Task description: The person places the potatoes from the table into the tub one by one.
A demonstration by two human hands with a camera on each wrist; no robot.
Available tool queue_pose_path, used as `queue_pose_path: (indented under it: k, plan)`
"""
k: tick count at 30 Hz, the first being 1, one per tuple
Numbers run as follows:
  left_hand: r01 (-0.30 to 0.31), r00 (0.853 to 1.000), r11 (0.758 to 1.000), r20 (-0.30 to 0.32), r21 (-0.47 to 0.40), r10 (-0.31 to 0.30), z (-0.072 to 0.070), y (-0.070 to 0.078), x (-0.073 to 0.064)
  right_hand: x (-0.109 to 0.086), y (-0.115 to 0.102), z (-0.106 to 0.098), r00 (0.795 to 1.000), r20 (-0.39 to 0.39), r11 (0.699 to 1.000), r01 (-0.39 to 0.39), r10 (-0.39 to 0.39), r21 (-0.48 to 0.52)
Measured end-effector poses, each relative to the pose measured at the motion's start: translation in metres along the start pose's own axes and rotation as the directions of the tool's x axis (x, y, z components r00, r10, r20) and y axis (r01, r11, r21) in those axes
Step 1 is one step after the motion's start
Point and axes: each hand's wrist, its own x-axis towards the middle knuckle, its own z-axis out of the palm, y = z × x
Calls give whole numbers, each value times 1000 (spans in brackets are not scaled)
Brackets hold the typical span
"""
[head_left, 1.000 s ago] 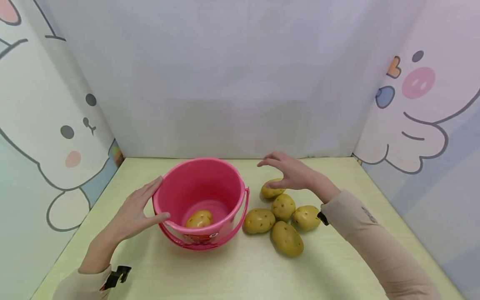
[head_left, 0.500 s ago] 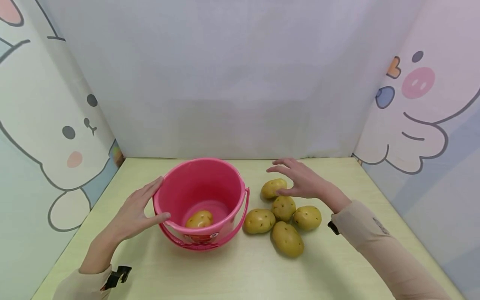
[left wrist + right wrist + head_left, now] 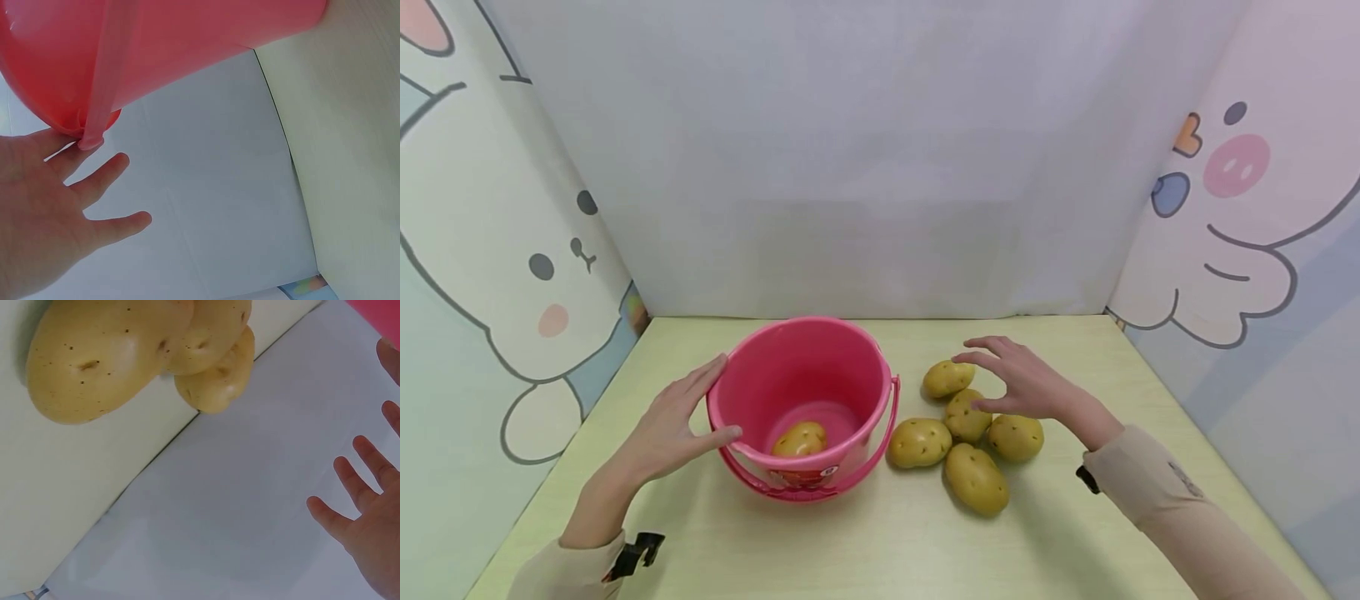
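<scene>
One potato [image 3: 801, 437] partly behind bucket rim [image 3: 812, 462], left fingers [image 3: 103, 178] spread, right fingers [image 3: 355, 484] spread, sleeves [image 3: 1150, 475] cropped

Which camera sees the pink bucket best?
The head view: the pink bucket fits in, showing its handle and the potato inside. The left wrist view shows only part of its side and handle; the right wrist view, just a pink corner.

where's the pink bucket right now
In the head view, the pink bucket stands on the table left of centre, between the left hand at its rim and the five loose potatoes.
</scene>
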Motion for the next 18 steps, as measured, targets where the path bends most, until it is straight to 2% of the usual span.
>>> queue_pose_path:
  k: [11, 18]
  plan:
    - [1, 1000, 1000, -3, -3, -1, 0, 1, -1, -29, 9, 14, 1000, -13, 1000, -13, 13, 7]
    - [8, 1000, 1000, -2, -2, -8, 0, 1, 0, -47, 12, 25, 999, -5, 998, -51, 51, 42]
